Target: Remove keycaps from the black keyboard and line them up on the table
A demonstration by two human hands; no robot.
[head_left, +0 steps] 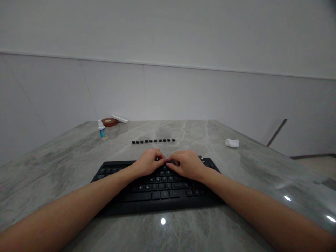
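A black keyboard [162, 195] lies on the table in front of me. Over its upper rows, my left hand [150, 161] and my right hand [187, 163] meet, fingertips nearly touching. Each hand is closed in a pinch of thumb and fingers. Whatever is between the fingertips is too small and too covered to make out. The keys right under my hands are hidden. Beyond the keyboard, several small black keycaps [155, 140] stand in a straight, evenly spaced row.
At the back left are a small white bottle [103, 132] with a blue label, a reddish-brown box [109, 121] and a white strip-like object [120, 119]. A crumpled white tissue or cloth [232, 142] lies right of the keycaps. The grey marbled table [194, 231] ends near a pale wall.
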